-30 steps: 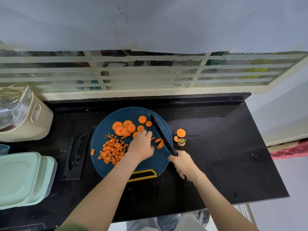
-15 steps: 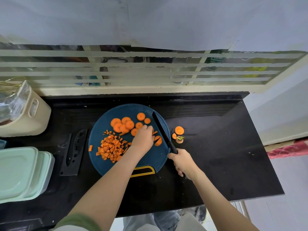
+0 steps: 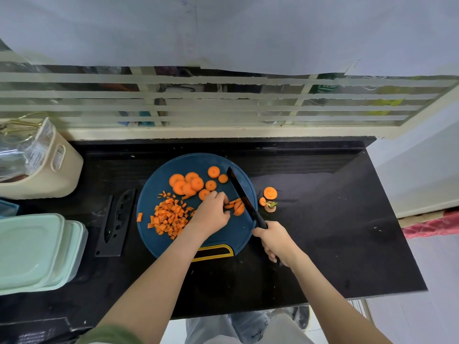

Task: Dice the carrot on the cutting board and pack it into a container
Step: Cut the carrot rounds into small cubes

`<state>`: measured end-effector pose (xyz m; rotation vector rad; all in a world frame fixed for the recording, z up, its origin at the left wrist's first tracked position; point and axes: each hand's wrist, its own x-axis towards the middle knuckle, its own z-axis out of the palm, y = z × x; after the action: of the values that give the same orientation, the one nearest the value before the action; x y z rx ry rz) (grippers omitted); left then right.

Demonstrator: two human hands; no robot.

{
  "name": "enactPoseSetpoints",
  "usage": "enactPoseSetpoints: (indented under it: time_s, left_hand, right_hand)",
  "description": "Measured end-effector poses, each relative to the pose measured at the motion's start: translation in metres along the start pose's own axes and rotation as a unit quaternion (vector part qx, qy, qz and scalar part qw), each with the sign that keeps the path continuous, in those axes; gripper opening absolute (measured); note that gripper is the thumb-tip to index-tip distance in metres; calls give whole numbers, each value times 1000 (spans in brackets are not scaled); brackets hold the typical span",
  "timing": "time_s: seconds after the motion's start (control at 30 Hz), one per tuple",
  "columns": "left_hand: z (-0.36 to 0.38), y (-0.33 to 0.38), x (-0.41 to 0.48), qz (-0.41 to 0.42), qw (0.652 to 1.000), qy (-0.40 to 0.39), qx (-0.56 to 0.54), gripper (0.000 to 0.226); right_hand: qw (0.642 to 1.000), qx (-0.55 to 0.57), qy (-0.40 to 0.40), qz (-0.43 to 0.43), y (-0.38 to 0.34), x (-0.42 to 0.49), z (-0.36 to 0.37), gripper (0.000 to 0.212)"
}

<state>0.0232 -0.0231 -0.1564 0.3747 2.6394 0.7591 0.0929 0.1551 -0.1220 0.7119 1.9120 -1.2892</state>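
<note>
My left hand [image 3: 213, 214] sat just right of the middle of the cutting board [image 3: 154, 194], fingers curled down and pinching a small stack of carrot strips [image 3: 236, 207] against the surface. My right hand [image 3: 275, 240], at five o'clock off the board's edge, was wrapped tight round the handle of the black knife [image 3: 242, 192]. Its blade ran up toward one o'clock and met the strips on their three o'clock side, just beside my fingertips.

The diced pile [image 3: 169, 217] lay at eight o'clock on the board, and the uncut rounds [image 3: 191, 182] overlapped near twelve. One loose cube [image 3: 139, 216] sat at the nine o'clock rim. A round [image 3: 270, 193] and the carrot top [image 3: 270, 206] lay off the board at three o'clock, on the dark counter [image 3: 323, 219]. The stacked green containers [image 3: 32, 249] waited well apart at nine o'clock, lids on.

The main risk, as I judged it, was my fingertips: the strips were short, so little carrot stood between blade and skin. A thin stack could also slide or splay under the cut and give ragged dice. Pieces near the rim could roll onto the counter, and packing had not begun.
</note>
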Motion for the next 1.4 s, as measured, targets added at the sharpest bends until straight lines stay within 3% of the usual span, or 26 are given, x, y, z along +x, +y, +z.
enactPoseSetpoints:
  time_s: [0.33,0.5,0.63,0.83,0.97,1.13,1.4]
  left_hand:
    - [5,-2,-6,6,998,54,24,16]
    - [-2,-3,-10,16,989,147,14,11]
    - [-7,6,3,24,984,177,22,11]
    - [-5,15,25,-36,996,74,39,24]
    - [-1,11,21,22,998,44,41,26]
    - [-1,6,6,67,993,-1,102,62]
    - [7,11,5,72,989,36,125,44]
  right_hand:
    - [1000,-7,3,-2,-2,-1,-1,8]
    - [1000,-12,3,-6,-2,0,-3,9]
    - [1000,-6,-2,-5,-1,0,-3,14]
    - [1000,-3,-16,-5,0,1,-6,15]
    - [1000,-2,-29,0,2,0,-9,10]
    - [999,6,-46,-2,3,-5,-8,11]
    - [1000,15,9,-5,-2,-8,1,9]
